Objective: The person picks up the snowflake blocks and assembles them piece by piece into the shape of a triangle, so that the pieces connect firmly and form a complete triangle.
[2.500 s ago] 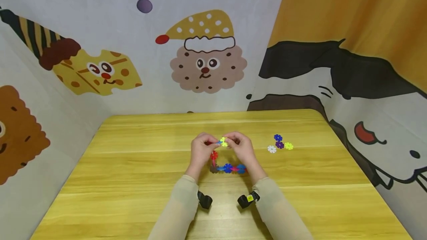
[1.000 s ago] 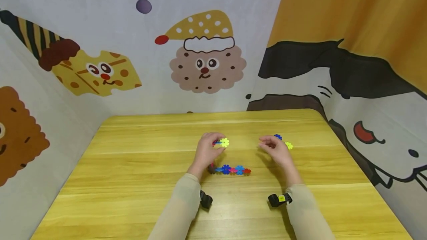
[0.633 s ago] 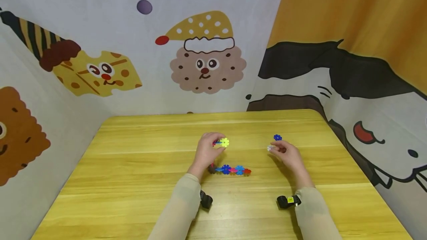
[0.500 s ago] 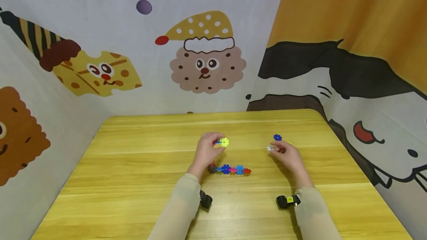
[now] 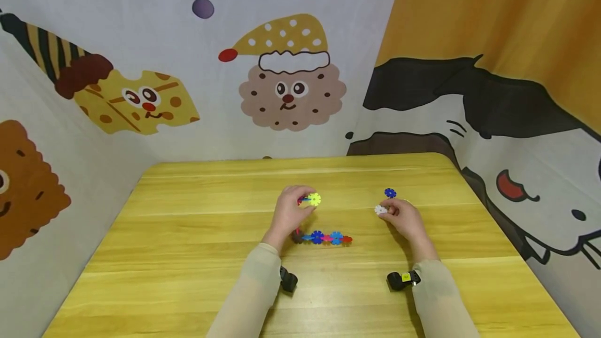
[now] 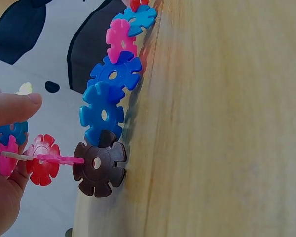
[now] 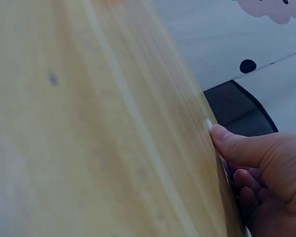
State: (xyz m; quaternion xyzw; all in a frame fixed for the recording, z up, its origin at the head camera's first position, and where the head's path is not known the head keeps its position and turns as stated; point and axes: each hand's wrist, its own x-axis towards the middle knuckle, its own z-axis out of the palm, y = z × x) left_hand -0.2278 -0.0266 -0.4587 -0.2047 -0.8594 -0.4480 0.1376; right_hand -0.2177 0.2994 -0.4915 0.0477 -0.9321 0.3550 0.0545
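Note:
My left hand [image 5: 288, 214] grips one end of a chain of interlocking plastic snowflake discs, thumb and fingers around it. A yellow snowflake disc [image 5: 314, 199] sticks out past the fingertips at that end. From the hand the chain runs down through a red disc [image 6: 43, 159] to a brown disc [image 6: 99, 165]. There it turns, and its blue [image 5: 317, 237], pink and red discs stretch to the right along the table. Over at the right, my right hand [image 5: 407, 222] pinches a white snowflake disc [image 5: 380, 209] between thumb and fingertips; the other fingers are curled.
A loose dark blue disc [image 5: 390, 192] lies just beyond my right hand. The edge of another yellow disc [image 5: 407, 201] peeks out behind that hand, which covers most of it. The wooden table [image 5: 188, 275] ends at a cartoon-printed cloth [image 5: 291, 145].
My right hand has let go of the yellow disc at the chain's end, moved right to the loose discs and taken the white one. My left hand keeps its grip in nearly the same place.

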